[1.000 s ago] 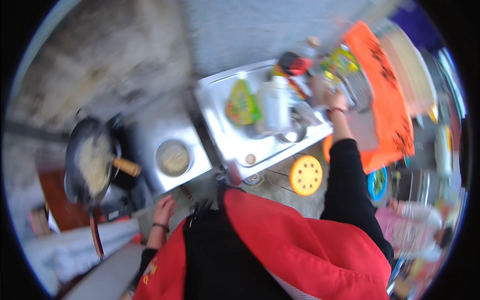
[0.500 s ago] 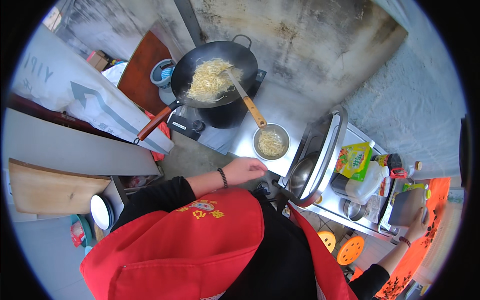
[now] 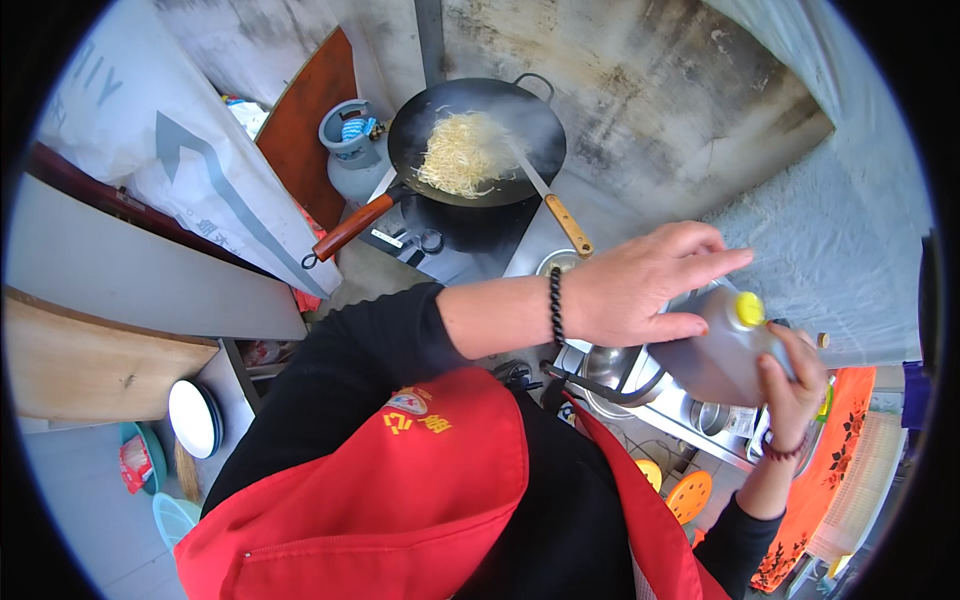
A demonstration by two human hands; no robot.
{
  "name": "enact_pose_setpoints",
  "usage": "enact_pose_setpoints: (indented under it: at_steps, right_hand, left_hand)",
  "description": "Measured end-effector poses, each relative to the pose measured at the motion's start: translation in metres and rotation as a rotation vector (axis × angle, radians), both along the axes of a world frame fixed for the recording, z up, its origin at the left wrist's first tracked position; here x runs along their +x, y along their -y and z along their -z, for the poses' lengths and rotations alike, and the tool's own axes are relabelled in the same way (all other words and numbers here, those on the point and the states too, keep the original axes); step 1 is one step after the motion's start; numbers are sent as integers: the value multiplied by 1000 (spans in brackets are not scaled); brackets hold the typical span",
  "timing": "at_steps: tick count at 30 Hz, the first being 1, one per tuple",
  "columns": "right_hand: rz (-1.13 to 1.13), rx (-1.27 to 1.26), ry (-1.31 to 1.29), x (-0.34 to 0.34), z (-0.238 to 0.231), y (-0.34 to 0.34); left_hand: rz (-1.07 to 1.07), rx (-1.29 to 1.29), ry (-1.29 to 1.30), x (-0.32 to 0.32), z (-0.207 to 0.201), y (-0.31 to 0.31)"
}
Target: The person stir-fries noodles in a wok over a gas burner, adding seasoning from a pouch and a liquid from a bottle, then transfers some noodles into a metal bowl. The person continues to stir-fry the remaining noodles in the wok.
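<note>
My right hand (image 3: 793, 392) grips a translucent plastic jug (image 3: 712, 348) with a yellow cap (image 3: 749, 309) and lifts it off the counter, tilted toward the left. Reaching across from the left, my left hand (image 3: 640, 285) has its fingers spread beside the cap and holds nothing. At the far middle, a black wok (image 3: 535, 165) with a reddish wooden handle (image 3: 352, 228) holds pale shreds like bean sprouts (image 3: 460, 155), with steam rising. A spatula with a wooden grip (image 3: 568, 222) rests in the wok, its blade blurred by steam. My left forearm mostly covers a metal bowl (image 3: 560, 260).
Under the wok is a black-topped stove (image 3: 470, 235), with a grey gas cylinder (image 3: 350, 150) on its left. A large metal pot or basin (image 3: 608, 368) sits below the jug. Orange stools (image 3: 689, 496) stand at lower right; stacked plates (image 3: 192, 420) lie at left.
My right hand has lifted the jug from the right-hand counter and brought it left. My left hand has swung right and up to its cap. The view has shifted slightly.
</note>
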State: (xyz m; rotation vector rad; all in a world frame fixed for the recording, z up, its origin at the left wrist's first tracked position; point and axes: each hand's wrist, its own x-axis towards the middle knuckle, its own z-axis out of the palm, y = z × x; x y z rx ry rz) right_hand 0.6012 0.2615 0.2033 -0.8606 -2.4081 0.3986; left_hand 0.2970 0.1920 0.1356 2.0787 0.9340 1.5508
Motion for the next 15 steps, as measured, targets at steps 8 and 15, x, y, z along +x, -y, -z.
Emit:
enact_pose_setpoints:
  at_steps: [8, 15]
  right_hand:
    - [-487, -62, -58, -172, 14, 29]
    - [-652, -77, -4, -250, 18, 52]
  left_hand:
    - [-59, -167, -192, -115, 8, 74]
    - [-203, -355, 13, -169, 13, 134]
